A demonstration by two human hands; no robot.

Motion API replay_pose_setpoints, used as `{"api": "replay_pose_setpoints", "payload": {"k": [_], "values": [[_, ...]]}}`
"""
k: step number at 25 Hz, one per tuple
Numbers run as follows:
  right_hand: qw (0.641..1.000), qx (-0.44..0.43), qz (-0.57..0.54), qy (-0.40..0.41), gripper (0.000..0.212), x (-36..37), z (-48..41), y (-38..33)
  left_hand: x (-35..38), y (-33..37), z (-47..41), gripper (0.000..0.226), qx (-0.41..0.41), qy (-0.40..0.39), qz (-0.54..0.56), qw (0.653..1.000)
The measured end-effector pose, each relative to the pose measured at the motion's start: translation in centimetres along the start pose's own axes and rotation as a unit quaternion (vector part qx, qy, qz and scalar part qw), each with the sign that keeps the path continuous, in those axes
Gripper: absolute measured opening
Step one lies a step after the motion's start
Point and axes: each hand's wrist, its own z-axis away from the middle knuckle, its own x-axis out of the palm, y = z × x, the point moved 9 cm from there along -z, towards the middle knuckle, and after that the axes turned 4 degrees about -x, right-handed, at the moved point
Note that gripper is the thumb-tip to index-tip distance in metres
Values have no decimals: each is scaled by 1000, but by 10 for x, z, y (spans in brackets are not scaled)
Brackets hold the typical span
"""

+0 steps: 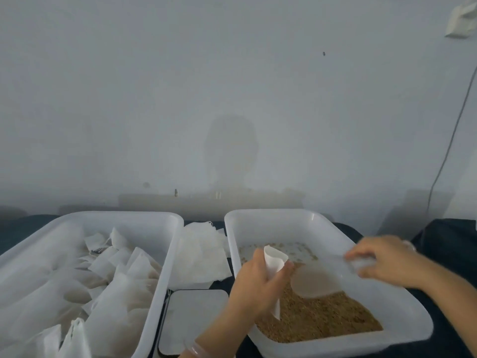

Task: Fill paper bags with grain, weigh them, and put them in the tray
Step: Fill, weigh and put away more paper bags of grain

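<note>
A: Where the pale wall (232, 99) meets the dark table (454, 339), what sits widest?

B: Two white trays. The left tray (124, 215) holds piled bags (116, 280). The right tray (271, 212) holds the grain (322, 319), heaped toward its near side.

A: Between them?

B: A stack of empty bags (201, 254) and, nearer, a flat scale (193, 319).

A: The hands?

B: The left hand (255, 288) has its fingers curled round a paper bag (273, 257), mouth up, over the grain. The right hand (387, 259), blurred, grips the handle of a translucent scoop (317, 280) just beside the bag.

Right hand (384, 259) and scoop (317, 280) motion-blurred; scale (191, 319) partly behind left forearm (214, 334).
</note>
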Motion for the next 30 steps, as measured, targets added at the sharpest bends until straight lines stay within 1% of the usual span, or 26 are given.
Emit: {"api": "replay_pose_setpoints", "payload": {"k": [2,4,7,10,13,15,19,22,24,27,30], "values": [[999,-3,35,-21,37,34,-6,-4,-1,-3,-1,51,-1,-2,-12,1000],[998,-8,49,-35,40,60,-12,-8,-2,-5,1,48,-2,-2,-27,1000],[998,-20,-8,-59,37,84,-14,-15,-4,-1,4,47,12,8,-98,995],[995,-10,-77,-70,36,89,-9,-10,0,0,6,55,18,-9,-147,989],[992,-4,-112,-58,33,76,0,-4,5,-3,5,63,22,-27,-168,985],[994,7,-99,-44,31,62,5,2,9,-5,4,65,19,-39,-182,982],[996,25,-90,-12,32,29,11,13,19,-11,1,69,12,-66,-250,966],[993,10,-119,26,32,0,13,12,23,-13,0,70,17,-75,-282,956],[991,0,-125,36,33,-14,12,8,26,-13,-1,72,24,-79,-302,950],[993,-12,-105,45,35,-29,7,-4,28,-15,-2,76,34,-82,-324,942],[995,-32,-74,53,34,-38,0,-19,28,-16,-3,78,35,-81,-324,942]]}}
